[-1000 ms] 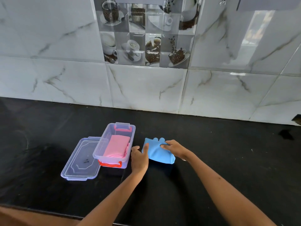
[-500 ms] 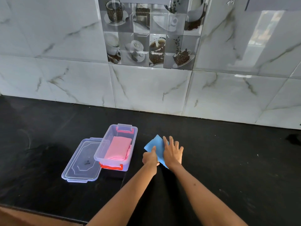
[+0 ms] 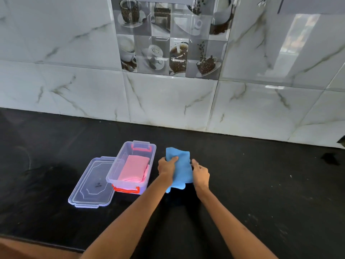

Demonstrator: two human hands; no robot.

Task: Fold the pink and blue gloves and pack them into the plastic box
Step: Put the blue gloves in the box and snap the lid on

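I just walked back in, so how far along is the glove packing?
Done: the pink glove lies folded inside the plastic box. In hand: the left hand grips the blue glove, with the right hand at its edge. Left: putting blue into the box; the lid lies beside it.

The plastic box [image 3: 131, 166] stands on the countertop [image 3: 261, 184], and everything else is placed from it. Inside the box lies one folded glove [image 3: 133, 170], filling most of the floor, nearer the front end than the back. The lid [image 3: 91, 186] lies flat on the countertop just left of the box, its right edge tucked against the box's left wall. Right of the box, near it but apart, is the other glove [image 3: 180, 170]. The left hand [image 3: 167, 167] grips that glove's box-side edge, between box and glove; the right hand [image 3: 200, 173] is at its far side. Behind the box, well apart, the tiled wall [image 3: 168, 100] rises from the countertop's back edge.
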